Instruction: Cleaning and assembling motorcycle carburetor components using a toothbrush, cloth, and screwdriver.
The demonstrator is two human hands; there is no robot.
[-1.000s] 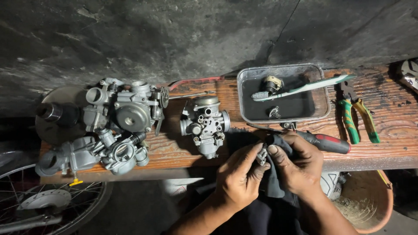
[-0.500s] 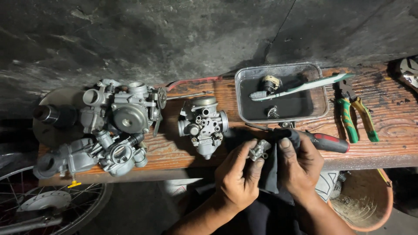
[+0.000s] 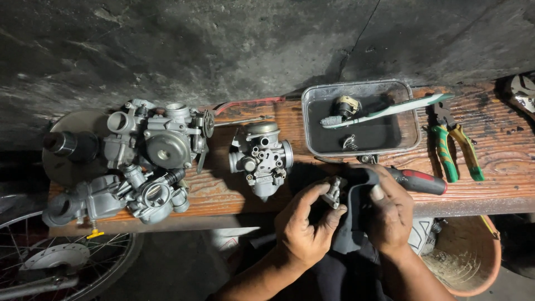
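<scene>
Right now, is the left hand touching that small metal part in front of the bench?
Touching. The head view shows the left hand pinching the small metal part between thumb and fingertips, with no gap; the right hand holds a dark rag beside it.

The bench [image 3: 501,184] is reddish-brown wood with wavy lines. The carburetor [image 3: 261,159] is silver-grey metal. The tray [image 3: 409,136] is grey with black inside. The toothbrush [image 3: 390,111] is white and green. The pliers [image 3: 454,145] have green and yellow handles. The screwdriver [image 3: 421,181] handle is red and black. The bucket [image 3: 473,262] is orange. The cloth [image 3: 354,217] is dark grey.
</scene>
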